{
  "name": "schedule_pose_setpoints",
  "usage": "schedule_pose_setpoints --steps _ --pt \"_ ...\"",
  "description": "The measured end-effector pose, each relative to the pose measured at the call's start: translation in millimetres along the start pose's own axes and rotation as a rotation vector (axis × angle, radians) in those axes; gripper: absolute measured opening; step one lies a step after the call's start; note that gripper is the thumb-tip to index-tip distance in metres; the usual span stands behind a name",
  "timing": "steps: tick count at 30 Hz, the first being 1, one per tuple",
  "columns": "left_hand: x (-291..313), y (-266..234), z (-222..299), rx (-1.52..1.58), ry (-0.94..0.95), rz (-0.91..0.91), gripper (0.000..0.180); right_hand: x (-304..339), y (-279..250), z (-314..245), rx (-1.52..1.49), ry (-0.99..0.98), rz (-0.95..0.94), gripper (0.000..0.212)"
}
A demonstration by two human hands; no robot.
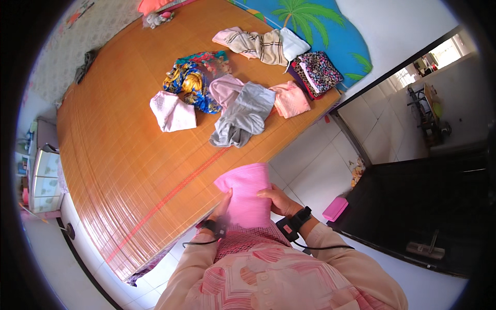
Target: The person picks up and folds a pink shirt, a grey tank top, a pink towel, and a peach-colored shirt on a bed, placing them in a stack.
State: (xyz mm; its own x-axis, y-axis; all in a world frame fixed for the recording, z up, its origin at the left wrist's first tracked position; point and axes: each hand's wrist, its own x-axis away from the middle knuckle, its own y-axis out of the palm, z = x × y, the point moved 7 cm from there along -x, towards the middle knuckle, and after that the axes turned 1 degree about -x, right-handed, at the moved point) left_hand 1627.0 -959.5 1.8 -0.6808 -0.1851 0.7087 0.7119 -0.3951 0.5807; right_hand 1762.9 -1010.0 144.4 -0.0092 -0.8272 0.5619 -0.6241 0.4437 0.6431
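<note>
A pink cloth with fine stripes (247, 194), folded into a flat piece, is held in front of my body, at the near edge of the bed. My left hand (223, 207) grips its left side with the thumb on top. On the right side, my right hand (281, 201) pinches it, thumb over the cloth. Beyond it on the bed lie a rumpled grey garment (248, 111), a pale pink folded garment (174, 112), a blue and gold patterned cloth (194, 85) and a folded peach garment (292, 99).
An orange-brown mat (134, 165) covers the bed. Near its far right corner are a stack of folded clothes (321, 73) and a cream striped garment (263, 45). A black door (413, 212) stands at the right, with a pink box (336, 208) beside its edge.
</note>
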Motion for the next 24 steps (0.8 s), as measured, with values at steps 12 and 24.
schedule_pose_setpoints --steps 12,24 --pt "-41.9 7.5 44.5 -0.349 -0.088 0.063 0.047 -23.5 -84.8 -20.2 0.058 -0.001 0.12 0.031" --pt "-129.4 47.0 85.9 -0.702 0.186 0.203 0.033 -45.4 -144.7 -124.9 -0.026 -0.058 0.216 0.032"
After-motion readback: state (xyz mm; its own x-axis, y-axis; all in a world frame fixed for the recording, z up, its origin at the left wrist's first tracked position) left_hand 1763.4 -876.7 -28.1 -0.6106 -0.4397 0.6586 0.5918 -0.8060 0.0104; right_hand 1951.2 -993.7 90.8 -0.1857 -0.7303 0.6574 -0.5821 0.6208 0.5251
